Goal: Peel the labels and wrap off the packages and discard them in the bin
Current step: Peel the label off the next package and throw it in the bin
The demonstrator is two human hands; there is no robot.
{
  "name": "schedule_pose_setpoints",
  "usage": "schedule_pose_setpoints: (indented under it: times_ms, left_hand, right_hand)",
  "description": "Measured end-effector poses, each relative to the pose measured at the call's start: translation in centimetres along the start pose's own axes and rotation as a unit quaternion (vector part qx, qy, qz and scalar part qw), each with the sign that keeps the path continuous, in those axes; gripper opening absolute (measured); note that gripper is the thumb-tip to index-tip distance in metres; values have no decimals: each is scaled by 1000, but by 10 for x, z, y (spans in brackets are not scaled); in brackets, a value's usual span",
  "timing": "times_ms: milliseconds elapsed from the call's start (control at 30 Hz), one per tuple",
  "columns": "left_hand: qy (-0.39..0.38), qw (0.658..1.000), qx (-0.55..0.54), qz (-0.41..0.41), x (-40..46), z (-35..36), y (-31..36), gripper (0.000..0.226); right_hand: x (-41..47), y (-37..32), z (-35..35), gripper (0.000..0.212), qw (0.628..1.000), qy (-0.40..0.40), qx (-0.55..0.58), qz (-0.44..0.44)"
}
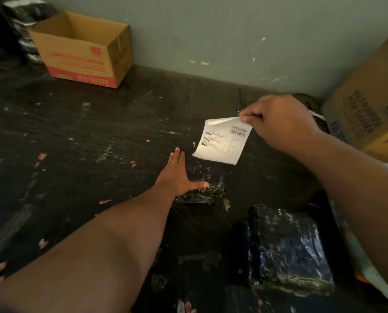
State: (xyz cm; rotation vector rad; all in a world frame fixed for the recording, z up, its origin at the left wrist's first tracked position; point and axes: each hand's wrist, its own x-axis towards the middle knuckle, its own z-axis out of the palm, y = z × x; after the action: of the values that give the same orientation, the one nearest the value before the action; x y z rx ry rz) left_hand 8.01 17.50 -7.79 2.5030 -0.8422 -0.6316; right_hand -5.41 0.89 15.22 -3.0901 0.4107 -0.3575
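Observation:
My right hand [279, 123] pinches the top corner of a white shipping label [222, 143], which hangs in the air above the dark table. Below it lies a small black plastic-wrapped package [202, 188]. My left hand [177, 175] presses flat on that package, fingers straight and thumb spread. A larger black wrapped package [288, 247] lies nearer to me, to the right.
An open cardboard box [82, 48] stands at the back left against the wall. Another cardboard box [369, 114] stands at the right edge. The black table [86, 143] is scratched and dotted with scraps of tape. Dark wrapped items [25, 23] are stacked in the far left corner.

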Motion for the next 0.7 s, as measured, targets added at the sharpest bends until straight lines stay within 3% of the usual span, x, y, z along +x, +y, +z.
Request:
schedule_pose_setpoints:
  times_ms: [167, 300, 500, 700]
  left_hand:
    - [-13, 991, 133, 21, -6, -16, 16, 132]
    - [3, 984, 165, 68, -10, -25, 54, 110]
    - [43, 969, 161, 181, -16, -12, 168, 82]
    - [24, 943, 144, 299, -37, 62, 310, 64]
  right_hand:
    - [-8, 17, -19, 29, 998, -41, -41, 0]
    - [-24, 46, -54, 29, 995, -50, -81, 32]
    - [-79, 120, -98, 33, 979, -64, -137, 134]
    - [-169, 221, -125, 28, 947, -63, -168, 265]
